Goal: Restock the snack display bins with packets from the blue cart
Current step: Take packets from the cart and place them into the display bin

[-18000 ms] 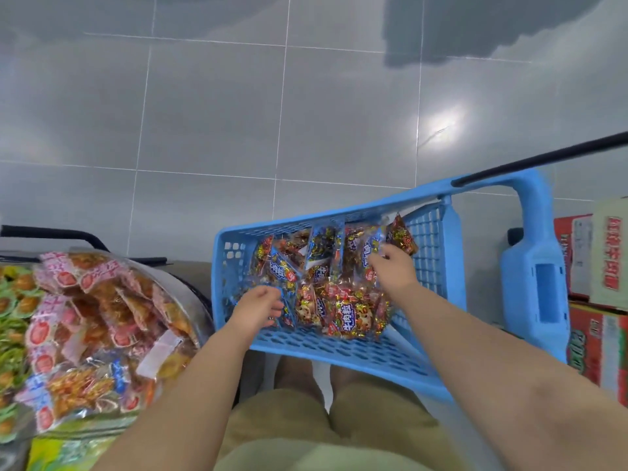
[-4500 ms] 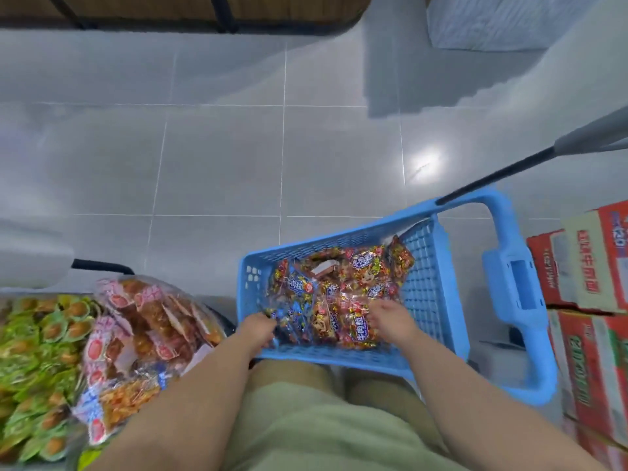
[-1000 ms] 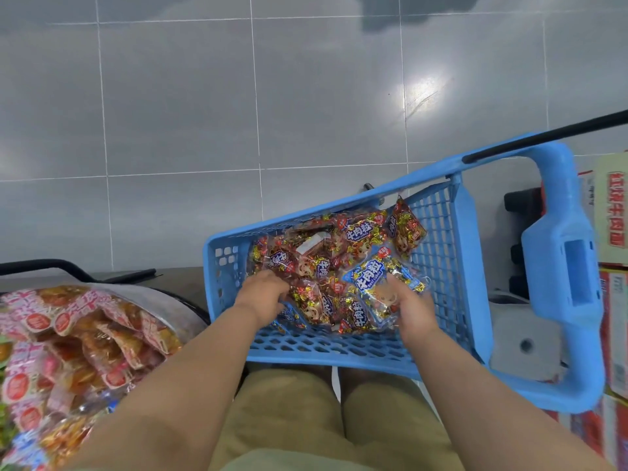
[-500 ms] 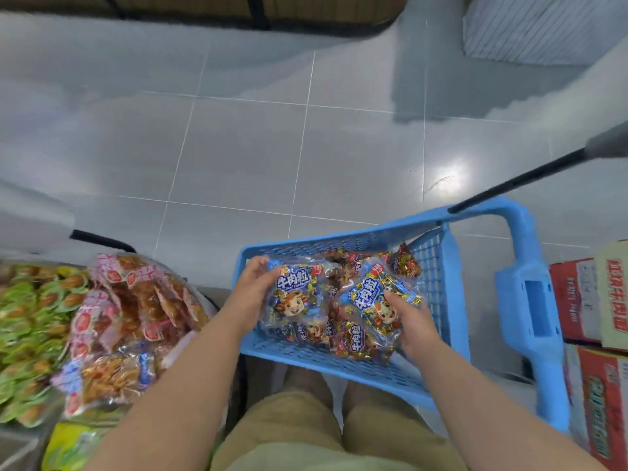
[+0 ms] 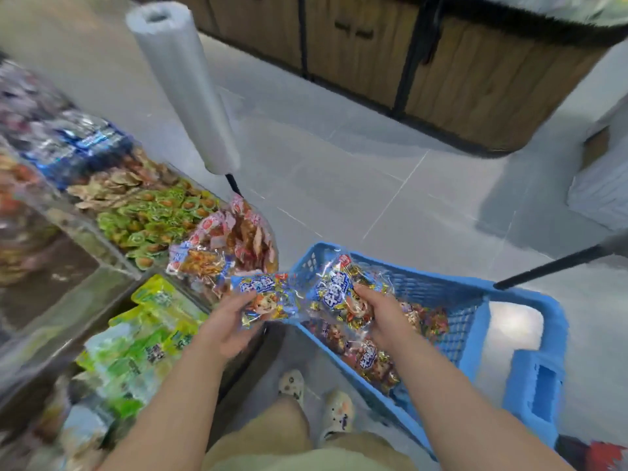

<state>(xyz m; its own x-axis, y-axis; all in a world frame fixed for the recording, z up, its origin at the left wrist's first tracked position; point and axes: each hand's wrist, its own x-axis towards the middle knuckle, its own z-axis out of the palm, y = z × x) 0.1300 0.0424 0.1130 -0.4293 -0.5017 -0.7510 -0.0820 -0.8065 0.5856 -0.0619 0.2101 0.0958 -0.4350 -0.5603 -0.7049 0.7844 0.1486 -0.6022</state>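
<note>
Left hand and right hand have lifted packets beside heaped bins.

Grey tiled floor, blue cart on it at four o'clock holding snack packets, wooden cabinet at one o'clock, display bins at nine o'clock.

legible text: none | right packet, in right hand: white Chinese characters on blue label, too blurred to read | left packet, in left hand: same blue label, equally blurred
</note>
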